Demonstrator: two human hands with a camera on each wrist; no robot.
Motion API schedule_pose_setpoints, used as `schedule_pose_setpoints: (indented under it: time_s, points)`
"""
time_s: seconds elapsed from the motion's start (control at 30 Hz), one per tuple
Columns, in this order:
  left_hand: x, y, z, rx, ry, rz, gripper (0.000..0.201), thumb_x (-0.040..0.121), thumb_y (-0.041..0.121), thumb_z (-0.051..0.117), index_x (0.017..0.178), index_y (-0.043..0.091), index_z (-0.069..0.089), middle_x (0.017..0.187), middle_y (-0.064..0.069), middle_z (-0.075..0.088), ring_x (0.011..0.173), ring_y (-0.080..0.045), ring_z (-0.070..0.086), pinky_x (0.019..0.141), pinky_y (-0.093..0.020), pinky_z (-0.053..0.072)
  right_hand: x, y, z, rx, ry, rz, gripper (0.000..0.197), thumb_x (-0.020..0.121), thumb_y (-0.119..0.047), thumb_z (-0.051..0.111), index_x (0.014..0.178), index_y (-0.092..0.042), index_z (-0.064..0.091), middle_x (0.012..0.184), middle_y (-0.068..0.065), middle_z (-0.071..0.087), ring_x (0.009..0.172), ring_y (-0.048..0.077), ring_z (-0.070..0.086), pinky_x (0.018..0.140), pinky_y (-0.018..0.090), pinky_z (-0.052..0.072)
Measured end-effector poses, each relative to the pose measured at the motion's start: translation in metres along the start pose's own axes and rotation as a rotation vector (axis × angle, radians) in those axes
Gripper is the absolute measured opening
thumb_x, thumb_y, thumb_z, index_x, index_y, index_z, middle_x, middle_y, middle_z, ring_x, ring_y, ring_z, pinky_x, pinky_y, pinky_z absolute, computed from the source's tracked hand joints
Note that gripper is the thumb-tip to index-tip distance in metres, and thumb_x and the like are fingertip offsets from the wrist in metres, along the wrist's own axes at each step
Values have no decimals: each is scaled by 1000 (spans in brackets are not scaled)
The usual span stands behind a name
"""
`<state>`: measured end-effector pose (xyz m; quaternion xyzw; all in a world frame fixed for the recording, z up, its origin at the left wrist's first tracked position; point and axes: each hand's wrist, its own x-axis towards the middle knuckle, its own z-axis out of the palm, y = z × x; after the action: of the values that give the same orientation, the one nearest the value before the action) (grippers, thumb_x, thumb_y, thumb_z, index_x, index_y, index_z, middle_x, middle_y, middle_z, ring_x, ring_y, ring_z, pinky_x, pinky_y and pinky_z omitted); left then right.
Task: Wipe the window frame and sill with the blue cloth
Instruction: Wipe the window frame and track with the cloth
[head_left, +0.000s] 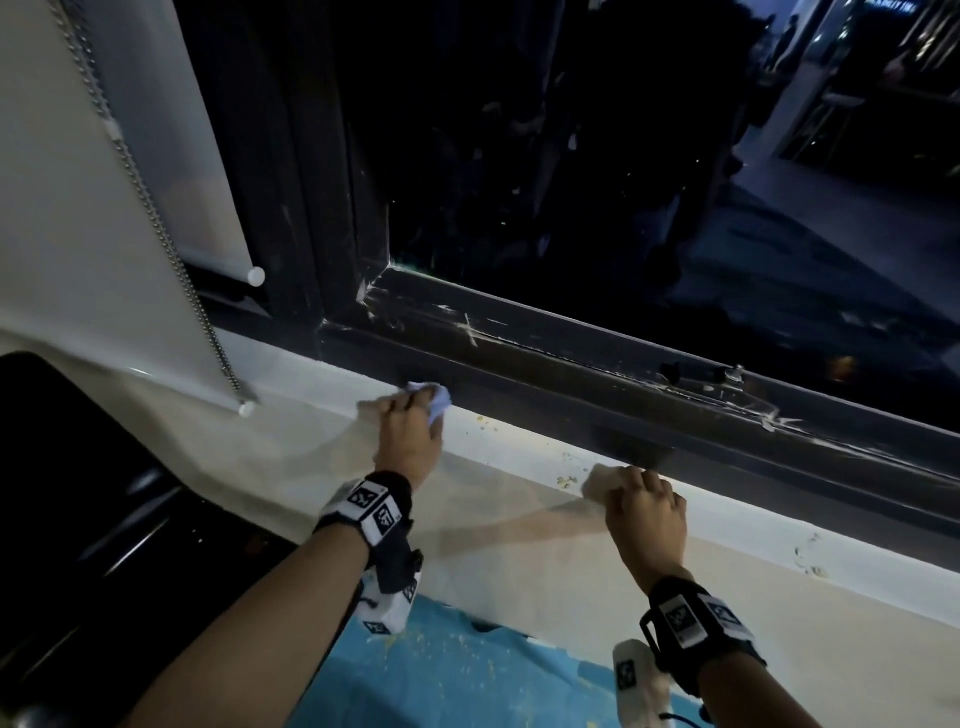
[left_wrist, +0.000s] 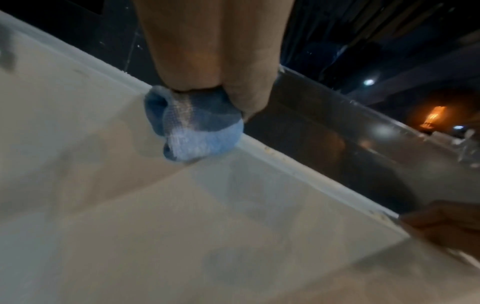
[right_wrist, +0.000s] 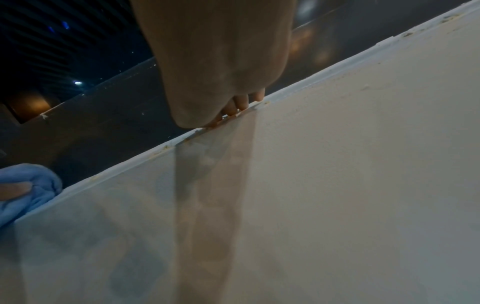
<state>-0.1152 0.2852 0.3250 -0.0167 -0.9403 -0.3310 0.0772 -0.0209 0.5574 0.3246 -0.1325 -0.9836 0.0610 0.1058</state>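
My left hand (head_left: 410, 431) grips a bunched blue cloth (head_left: 434, 400) and holds it on the back of the white sill (head_left: 519, 441), right against the dark window frame (head_left: 571, 374). The left wrist view shows the cloth (left_wrist: 197, 131) balled under the curled fingers (left_wrist: 241, 92), touching the sill's edge. My right hand (head_left: 644, 509) is farther right on the sill, fingers bent, with the fingertips (right_wrist: 242, 103) resting on the sill's edge and holding nothing. The cloth (right_wrist: 28, 185) also shows at the left of the right wrist view.
Pale crumbs (head_left: 569, 480) lie scattered on the sill beside my right hand. The frame carries white scratches and a small latch (head_left: 727, 371). A roller blind with a bead chain (head_left: 156, 223) hangs at left. A black object (head_left: 78, 493) stands lower left, and a blue floor sheet (head_left: 467, 675) lies below.
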Motion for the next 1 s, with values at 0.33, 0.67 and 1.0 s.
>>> schedule_pose_setpoints:
  time_s: [0.33, 0.67, 1.0]
  points:
    - [30, -30, -32, -48, 145, -229, 37, 91, 17, 55, 121, -3, 54, 117, -31, 57, 110, -44, 51, 97, -46, 38, 1, 7, -8, 17, -57, -71, 52, 72, -30, 23, 94, -11, 66, 86, 13, 67, 82, 35, 63, 76, 42, 46]
    - [-11, 41, 39, 20, 151, -110, 39, 84, 7, 62, 121, -2, 55, 114, -33, 55, 108, -48, 47, 96, -51, 39, 3, 15, -15, -22, -142, -130, 51, 74, -30, 24, 98, -13, 65, 90, 11, 68, 85, 34, 63, 76, 41, 47]
    - [9, 23, -22, -190, 47, -155, 21, 93, 9, 50, 108, 2, 63, 105, -14, 66, 97, -29, 61, 89, -34, 46, 9, 28, -22, 19, -191, -191, 44, 74, -20, 38, 109, -14, 64, 102, 10, 67, 97, 33, 61, 83, 42, 43]
